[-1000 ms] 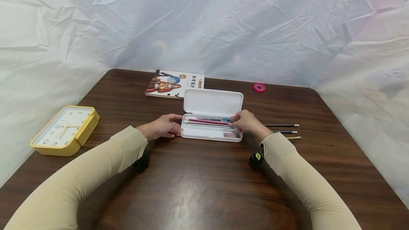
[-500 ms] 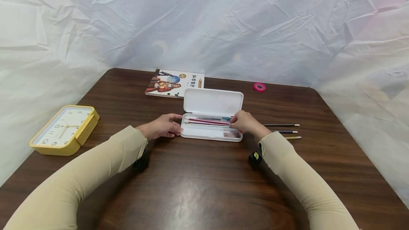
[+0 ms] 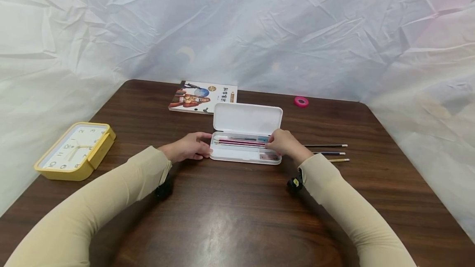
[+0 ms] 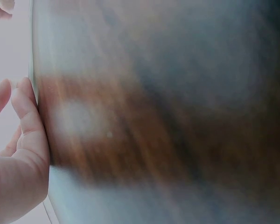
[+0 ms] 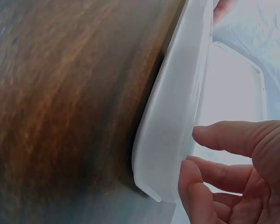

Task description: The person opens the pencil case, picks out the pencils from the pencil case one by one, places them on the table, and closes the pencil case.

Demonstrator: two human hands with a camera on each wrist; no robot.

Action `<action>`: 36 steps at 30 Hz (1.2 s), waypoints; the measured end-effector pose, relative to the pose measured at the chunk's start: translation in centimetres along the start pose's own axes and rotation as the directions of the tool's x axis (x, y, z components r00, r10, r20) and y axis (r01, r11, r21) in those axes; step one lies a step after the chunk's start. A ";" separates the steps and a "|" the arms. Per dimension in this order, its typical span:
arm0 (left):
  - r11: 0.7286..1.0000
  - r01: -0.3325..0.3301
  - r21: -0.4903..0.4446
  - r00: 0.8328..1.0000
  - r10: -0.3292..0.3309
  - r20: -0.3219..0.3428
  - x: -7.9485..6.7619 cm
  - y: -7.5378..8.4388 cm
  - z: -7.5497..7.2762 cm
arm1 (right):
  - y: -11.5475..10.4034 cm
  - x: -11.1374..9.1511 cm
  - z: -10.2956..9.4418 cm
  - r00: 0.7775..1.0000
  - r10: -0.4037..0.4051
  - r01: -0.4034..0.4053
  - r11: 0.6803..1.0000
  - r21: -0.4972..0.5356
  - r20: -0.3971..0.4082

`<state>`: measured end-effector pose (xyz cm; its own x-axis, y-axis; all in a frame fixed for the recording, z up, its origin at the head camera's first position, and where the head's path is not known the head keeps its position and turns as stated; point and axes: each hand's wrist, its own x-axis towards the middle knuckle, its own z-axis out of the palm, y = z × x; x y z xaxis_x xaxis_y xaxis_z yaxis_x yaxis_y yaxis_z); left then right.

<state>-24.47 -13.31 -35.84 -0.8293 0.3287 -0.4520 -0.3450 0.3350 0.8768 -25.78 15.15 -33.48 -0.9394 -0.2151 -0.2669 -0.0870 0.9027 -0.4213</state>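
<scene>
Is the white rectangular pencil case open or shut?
Open: its white rectangular lid stands raised, and slender red pencils show inside the white tray.

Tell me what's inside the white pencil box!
Pencils, something teal, and a brownish piece at the front right. The right hand hides the pencils' right ends.

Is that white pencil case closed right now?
No, the head view shows its lid raised at the back of the white pencil case, with pencils visible inside.

One pencil case (image 3: 237, 152), three loose pencils (image 3: 329, 153), one clock (image 3: 74, 151), one book (image 3: 204, 98)
</scene>
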 end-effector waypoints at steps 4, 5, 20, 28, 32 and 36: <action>1.000 0.000 0.002 1.000 0.000 -0.001 0.0 0.0 0.0 | 0.6 0.1 0.0 1.000 0.020 -0.018 0.995 0.093 -0.019; 1.000 0.000 0.001 1.000 0.000 0.000 0.1 0.0 0.0 | 0.8 0.1 0.0 0.999 0.030 -0.026 0.991 0.129 -0.028; 1.000 0.003 0.001 1.000 -0.003 -0.003 0.1 0.0 0.0 | 3.2 0.4 -0.2 0.998 0.053 -0.052 0.712 0.700 0.020; 1.000 0.004 0.002 1.000 -0.004 -0.002 0.2 -0.1 0.0 | 2.9 -0.4 0.2 0.999 0.037 -0.033 0.489 0.872 0.017; 1.000 -0.004 -0.004 1.000 0.004 -0.001 0.2 -0.2 0.1 | 3.1 -0.8 0.0 0.996 0.078 0.001 0.391 0.920 -0.034; 1.000 -0.005 -0.005 1.000 0.005 -0.003 0.1 -0.1 0.1 | 3.8 -1.3 -0.6 0.992 0.101 0.047 0.277 0.960 -0.077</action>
<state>-24.42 -13.20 -35.98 -0.8323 0.3282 -0.4468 -0.3429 0.3286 0.8801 -25.08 19.07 -34.23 -0.9663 -0.0936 -0.2400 0.2501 -0.1173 -0.9611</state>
